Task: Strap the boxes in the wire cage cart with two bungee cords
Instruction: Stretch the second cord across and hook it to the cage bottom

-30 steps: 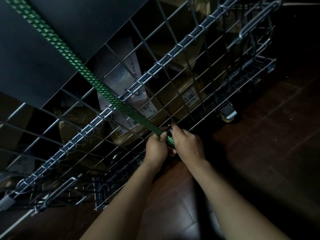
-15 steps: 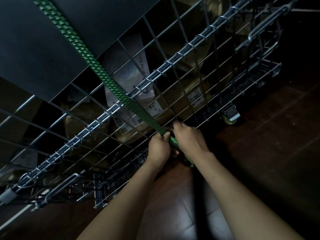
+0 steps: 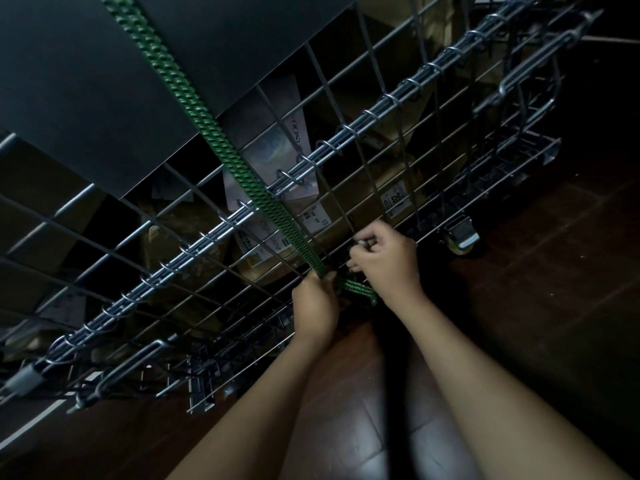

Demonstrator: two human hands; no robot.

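Observation:
A green bungee cord [image 3: 214, 133] runs taut from the top left, over a dark flat box [image 3: 104, 81], down the wire cage cart's side panel [image 3: 346, 133]. My left hand [image 3: 313, 306] grips the cord low on the panel. The cord's short end [image 3: 358, 289] bends right, toward my right hand [image 3: 384, 259], whose curled fingers pinch a small metal piece, probably the cord's hook, at the wire. Brown cardboard boxes with labels [image 3: 367, 202] sit behind the wire mesh.
A caster wheel [image 3: 460, 235] stands under the cart's base at right. Dark wooden floor [image 3: 536, 306] surrounds the cart. A folded wire panel and latch [image 3: 114, 372] hang at the lower left.
My right hand has moved up and right, away from my left hand, along the wire. The cord's end now shows as a bent loop between the hands.

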